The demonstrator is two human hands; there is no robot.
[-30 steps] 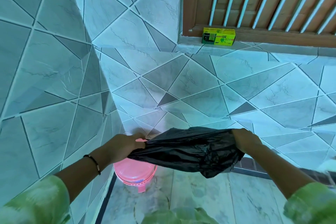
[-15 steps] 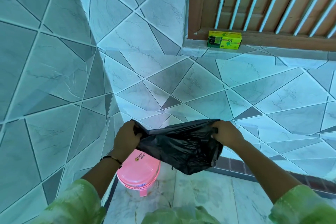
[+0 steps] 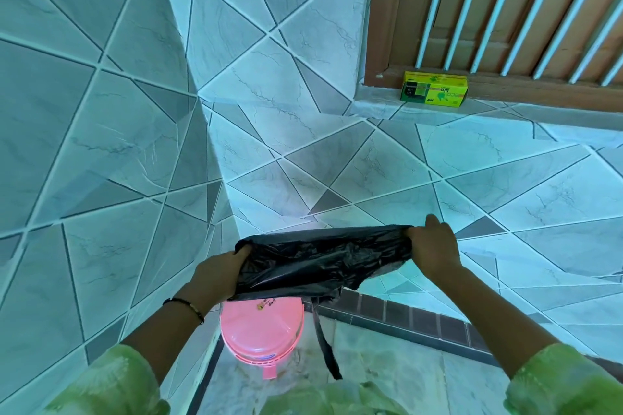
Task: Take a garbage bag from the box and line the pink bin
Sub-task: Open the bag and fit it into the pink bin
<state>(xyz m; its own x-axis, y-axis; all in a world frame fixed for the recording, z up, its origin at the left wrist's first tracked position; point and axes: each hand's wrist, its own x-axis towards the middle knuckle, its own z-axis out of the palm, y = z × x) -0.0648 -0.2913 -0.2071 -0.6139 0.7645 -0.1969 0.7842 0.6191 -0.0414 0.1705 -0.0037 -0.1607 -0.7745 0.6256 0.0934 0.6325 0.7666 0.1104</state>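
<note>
Wider now, garbage bag (image 3: 323, 259) stretches sideways between both hands.

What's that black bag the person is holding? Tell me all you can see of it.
The black garbage bag looks like thin, shiny, crinkled plastic. It is stretched sideways in the air, the left hand gripping one end and the right hand the other. A narrow strip dangles from its lower edge. It hangs above the pink bin.

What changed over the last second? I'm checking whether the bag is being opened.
Both hands, left hand and right hand, kept gripping the crumpled black plastic garbage bag, first closing together, then spreading its mouth wide. The round pink plastic bin and green cardboard box stayed put.
</note>
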